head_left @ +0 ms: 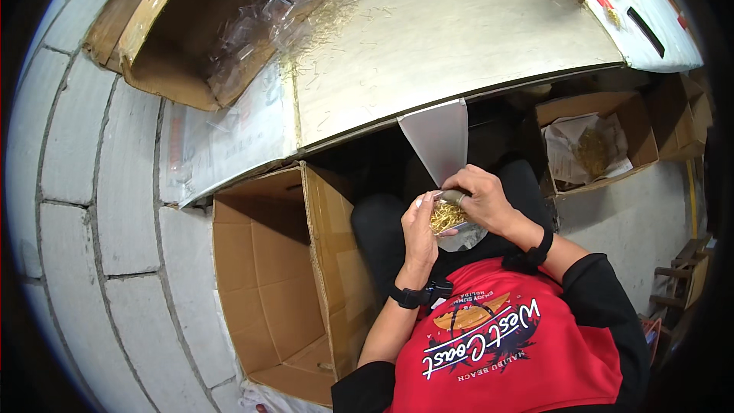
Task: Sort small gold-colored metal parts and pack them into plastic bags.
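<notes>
A small clear plastic box (pixel 449 217) filled with thin gold-coloured metal pins is held over my lap. My left hand (pixel 419 231) is closed around its left side, thumb near the upper edge. My right hand (pixel 486 197) is closed at the box's upper right, its fingers bent in and pressing at the rim. A dark grey cover (pixel 453 196) sits on one digit of that hand. Whether a lid is on the box is hidden by my fingers. Just beyond the hands, a pale translucent sheet (pixel 437 138) hangs down from the table edge.
Loose gold pins lie scattered on the pale table (pixel 459 38). A tipped carton (pixel 172 69) there spills clear plastic boxes (pixel 256 27). An open cardboard box (pixel 264 291) stands at my left. A carton (pixel 596 172) with paper and gold pins is at the right.
</notes>
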{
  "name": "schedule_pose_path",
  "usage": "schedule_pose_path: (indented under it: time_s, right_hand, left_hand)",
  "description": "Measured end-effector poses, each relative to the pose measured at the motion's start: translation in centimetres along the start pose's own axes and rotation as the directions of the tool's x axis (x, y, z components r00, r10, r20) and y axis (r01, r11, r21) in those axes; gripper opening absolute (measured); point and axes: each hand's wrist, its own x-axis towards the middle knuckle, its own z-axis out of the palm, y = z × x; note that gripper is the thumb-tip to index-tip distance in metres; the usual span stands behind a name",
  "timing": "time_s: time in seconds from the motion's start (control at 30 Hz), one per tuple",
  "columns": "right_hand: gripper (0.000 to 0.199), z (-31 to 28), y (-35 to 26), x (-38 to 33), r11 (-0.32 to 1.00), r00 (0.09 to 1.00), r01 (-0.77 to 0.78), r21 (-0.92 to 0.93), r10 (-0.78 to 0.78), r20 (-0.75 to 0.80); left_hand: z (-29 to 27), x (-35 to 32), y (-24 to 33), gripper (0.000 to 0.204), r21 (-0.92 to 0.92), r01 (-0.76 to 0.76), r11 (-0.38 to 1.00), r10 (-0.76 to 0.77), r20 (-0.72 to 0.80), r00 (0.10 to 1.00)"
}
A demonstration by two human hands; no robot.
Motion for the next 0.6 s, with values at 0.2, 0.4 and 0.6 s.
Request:
schedule_pose_path:
  time_s: [0.2, 0.4, 0.6]
  right_hand:
    - [0.023, -1.7, -0.5, 0.1, 0.999, 0.989, 0.032, 0.026, -0.028, -0.143]
    - [0.055, -0.8, 0.1, -1.6, 0.999, 0.973, 0.015, 0.041, -0.024, 0.231]
    - [0.06, -0.8, 0.0, -0.9, 0.951, 0.962, 0.067, -0.303, 0.02, 0.274]
  left_hand:
    - [-0.5, 0.1, -0.4, 0.023, 0.178, -0.066, 0.982, 0.084, -0.096, 0.992]
    - [0.0, 0.2, -0.6, 0.026, 0.114, -0.054, 0.992, 0.064, -0.083, 0.994]
    - [0.3, 0.3, -0.4, 0.024, 0.128, -0.063, 0.99, 0.069, -0.04, 0.997]
